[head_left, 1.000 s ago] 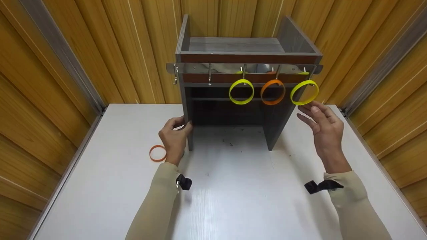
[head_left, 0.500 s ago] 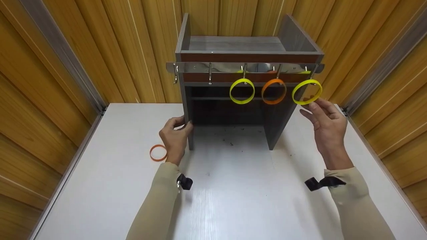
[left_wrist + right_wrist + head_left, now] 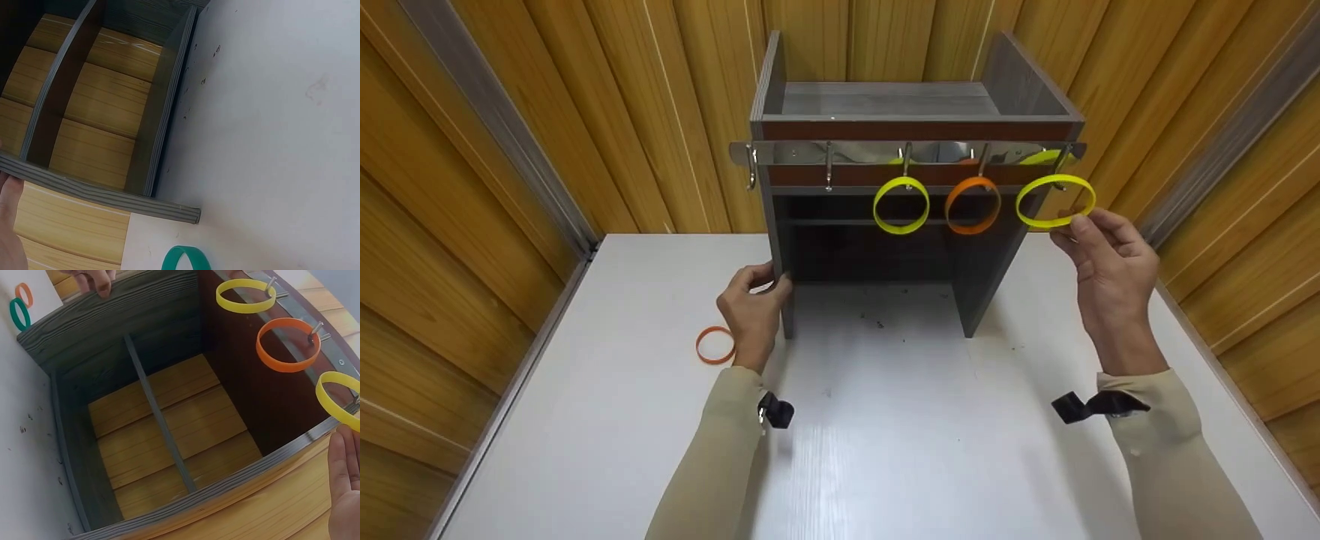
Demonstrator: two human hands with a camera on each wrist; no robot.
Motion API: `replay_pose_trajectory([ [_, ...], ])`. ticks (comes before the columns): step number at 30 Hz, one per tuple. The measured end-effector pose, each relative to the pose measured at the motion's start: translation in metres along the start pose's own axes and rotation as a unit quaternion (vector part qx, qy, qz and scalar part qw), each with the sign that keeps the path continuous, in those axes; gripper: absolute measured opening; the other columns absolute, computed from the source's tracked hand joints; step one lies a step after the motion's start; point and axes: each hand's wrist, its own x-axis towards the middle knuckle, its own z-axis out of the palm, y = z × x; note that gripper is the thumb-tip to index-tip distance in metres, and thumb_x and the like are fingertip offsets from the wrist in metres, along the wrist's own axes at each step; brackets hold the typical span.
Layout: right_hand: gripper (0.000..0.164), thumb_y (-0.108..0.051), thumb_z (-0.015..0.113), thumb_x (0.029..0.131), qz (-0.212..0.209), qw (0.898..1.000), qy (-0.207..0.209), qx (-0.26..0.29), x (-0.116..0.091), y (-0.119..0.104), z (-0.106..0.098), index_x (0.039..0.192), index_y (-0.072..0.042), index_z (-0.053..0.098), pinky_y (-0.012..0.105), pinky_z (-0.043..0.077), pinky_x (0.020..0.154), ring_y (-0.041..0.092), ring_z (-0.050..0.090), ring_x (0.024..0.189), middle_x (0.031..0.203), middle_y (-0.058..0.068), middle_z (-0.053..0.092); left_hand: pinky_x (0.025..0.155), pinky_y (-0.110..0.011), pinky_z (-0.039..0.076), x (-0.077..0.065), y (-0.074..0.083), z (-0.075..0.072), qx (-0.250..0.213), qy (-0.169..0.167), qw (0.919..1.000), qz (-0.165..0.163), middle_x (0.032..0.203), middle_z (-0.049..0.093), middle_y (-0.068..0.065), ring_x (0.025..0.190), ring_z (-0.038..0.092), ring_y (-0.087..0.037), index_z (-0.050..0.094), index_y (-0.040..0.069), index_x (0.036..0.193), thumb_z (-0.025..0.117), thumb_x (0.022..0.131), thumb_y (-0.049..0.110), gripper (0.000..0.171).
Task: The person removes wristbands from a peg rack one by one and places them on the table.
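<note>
My right hand (image 3: 1117, 270) pinches the lower edge of a yellow wristband (image 3: 1093, 196) at the rightmost hook of a metal hook rail (image 3: 862, 154). The band is tilted; whether it still hangs on the hook is unclear. Another yellow wristband (image 3: 901, 229) and an orange wristband (image 3: 973, 229) hang from the neighbouring hooks. My left hand (image 3: 751, 311) grips the left side panel of the grey wooden shelf (image 3: 780, 225) that carries the rail. In the left wrist view, only a bit of that hand shows at the left edge.
Beside my left wrist, an orange wristband (image 3: 702, 355) lies on the white table (image 3: 877, 450). A green wristband (image 3: 19, 314) lies near it, mostly hidden in the head view. The two leftmost hooks (image 3: 829, 169) are bare. Wood-panelled walls (image 3: 472, 262) enclose the table.
My right hand has gone from touching the rightmost yellow wristband to pinching it. It has pulled the band rightward and tilted it flatter. My left hand stays on the panel.
</note>
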Motion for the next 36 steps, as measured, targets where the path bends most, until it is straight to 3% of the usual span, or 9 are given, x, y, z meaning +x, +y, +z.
replay_pose_trajectory([
  [13,0.026,0.012,0.067,0.098,-0.025,0.999,-0.02,0.027,-0.004,-0.015,0.004,0.123,0.016,0.062,0.037,0.061,0.094,0.031,0.075,0.097,0.12,0.028,0.065,0.074,-0.025,0.065,0.001,-0.002,-0.001,0.002,-0.002,1.0,0.006,0.093,0.076,-0.009,0.09,0.073,-0.025,0.079,-0.002,0.093,0.086,0.077,-0.008,0.019],
  [23,0.023,0.016,0.064,0.097,-0.014,0.997,-0.025,0.075,-0.011,-0.023,-0.006,0.12,0.019,0.062,0.038,0.064,0.089,0.034,0.075,0.095,0.115,0.029,0.068,0.074,-0.03,0.066,0.002,-0.003,-0.002,0.007,0.007,0.9998,0.015,0.091,0.076,-0.009,0.087,0.073,-0.025,0.079,-0.002,0.091,0.085,0.075,-0.007,0.018],
  [31,0.022,0.017,0.064,0.097,-0.017,0.999,-0.007,0.048,-0.017,-0.024,-0.016,0.119,0.019,0.062,0.036,0.064,0.088,0.032,0.074,0.093,0.111,0.029,0.069,0.076,-0.026,0.065,0.002,-0.001,-0.003,-0.001,0.007,1.0,-0.004,0.091,0.075,-0.01,0.088,0.072,-0.023,0.079,-0.002,0.093,0.087,0.077,-0.005,0.018],
  [36,0.022,0.017,0.064,0.097,-0.016,0.999,0.003,0.034,-0.019,-0.021,-0.026,0.119,0.019,0.063,0.037,0.064,0.088,0.032,0.075,0.093,0.11,0.029,0.071,0.077,-0.033,0.066,0.001,0.0,-0.002,-0.004,0.011,0.9999,-0.004,0.094,0.075,-0.014,0.09,0.072,-0.026,0.079,-0.004,0.095,0.088,0.076,-0.007,0.022],
])
